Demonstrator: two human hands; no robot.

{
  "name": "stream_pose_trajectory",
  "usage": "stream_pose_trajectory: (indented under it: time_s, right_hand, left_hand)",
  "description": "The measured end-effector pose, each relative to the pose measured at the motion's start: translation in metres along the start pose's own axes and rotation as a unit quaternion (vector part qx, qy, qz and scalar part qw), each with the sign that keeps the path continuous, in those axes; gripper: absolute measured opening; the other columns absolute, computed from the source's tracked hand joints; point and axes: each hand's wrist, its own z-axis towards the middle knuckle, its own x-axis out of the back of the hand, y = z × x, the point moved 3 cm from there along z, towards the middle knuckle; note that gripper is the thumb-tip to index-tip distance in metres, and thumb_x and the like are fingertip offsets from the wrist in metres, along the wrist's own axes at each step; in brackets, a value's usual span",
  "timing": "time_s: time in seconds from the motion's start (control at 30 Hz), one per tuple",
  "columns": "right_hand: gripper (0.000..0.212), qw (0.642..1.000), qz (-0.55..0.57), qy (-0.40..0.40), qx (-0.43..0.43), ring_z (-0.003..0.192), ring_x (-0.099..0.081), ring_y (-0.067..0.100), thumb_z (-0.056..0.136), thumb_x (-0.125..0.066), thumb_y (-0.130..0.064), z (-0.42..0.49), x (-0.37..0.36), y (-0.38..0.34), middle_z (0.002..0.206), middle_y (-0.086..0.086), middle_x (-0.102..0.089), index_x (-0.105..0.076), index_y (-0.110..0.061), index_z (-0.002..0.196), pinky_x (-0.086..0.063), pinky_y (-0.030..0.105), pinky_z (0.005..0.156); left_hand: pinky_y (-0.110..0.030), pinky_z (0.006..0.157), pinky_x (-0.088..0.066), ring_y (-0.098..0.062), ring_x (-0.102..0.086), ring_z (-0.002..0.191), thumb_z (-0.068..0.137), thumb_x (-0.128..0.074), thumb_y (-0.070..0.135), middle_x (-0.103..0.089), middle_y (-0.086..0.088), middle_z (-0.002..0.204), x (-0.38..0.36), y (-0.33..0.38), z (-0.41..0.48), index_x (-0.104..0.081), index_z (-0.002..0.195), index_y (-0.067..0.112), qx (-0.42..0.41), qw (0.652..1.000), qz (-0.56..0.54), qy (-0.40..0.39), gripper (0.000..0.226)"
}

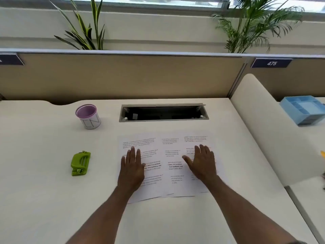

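Observation:
Three printed white sheets (171, 155) lie overlapping side by side on the white desk (44, 191), in the middle of the head view. My left hand (132, 166) rests flat on the left sheet with its fingers straight. My right hand (202, 162) lies flat on the right sheet, fingers spread and pointing away from me. Neither hand grips anything. The middle sheet shows between the two hands.
A green hole punch (80, 163) lies left of the sheets. Behind it stands a purple-rimmed white cup (88, 116). An open cable tray (163, 112) is sunk into the desk's far side. A rounded divider (263, 131) bounds the right; a blue organiser (305, 110) sits beyond.

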Motion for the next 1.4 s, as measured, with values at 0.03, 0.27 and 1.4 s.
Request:
stream_pose_trajectory:
  time_s: [0.03,0.27,1.4]
  right_hand:
    - [0.076,0.999,0.017,0.016,-0.034,0.136,-0.036,0.033,0.09,-0.041,-0.064,0.002,0.0,0.005,0.143,0.015,-0.045,-0.043,-0.005,0.138,-0.029,0.046,0.111]
    - [0.081,0.973,0.053,0.032,-0.223,0.12,-0.044,0.042,0.086,-0.045,-0.067,0.016,-0.004,0.038,0.129,0.026,-0.049,-0.047,0.004,0.124,-0.039,0.051,0.1]
    - [0.059,0.946,0.201,-0.063,-0.248,0.118,-0.048,0.037,0.087,-0.06,-0.045,0.023,-0.019,-0.03,0.126,0.021,-0.05,-0.049,0.002,0.122,-0.045,0.043,0.093]
  left_hand:
    - [-0.05,0.12,-0.007,-0.033,-0.006,0.148,0.101,-0.032,0.034,-0.003,-0.02,0.16,-0.001,-0.003,0.001,-0.011,0.151,0.005,0.016,1.0,0.005,0.01,0.062]
    - [-0.062,0.112,-0.015,-0.044,-0.02,0.142,0.08,-0.002,0.077,-0.024,-0.033,0.151,-0.004,-0.014,0.004,-0.027,0.147,0.001,0.125,0.992,0.017,0.018,0.105]
    - [-0.045,0.093,-0.04,-0.041,-0.048,0.112,0.09,-0.052,0.026,-0.053,-0.026,0.122,0.009,0.059,0.033,-0.036,0.133,-0.008,0.247,0.948,-0.199,0.029,0.057]
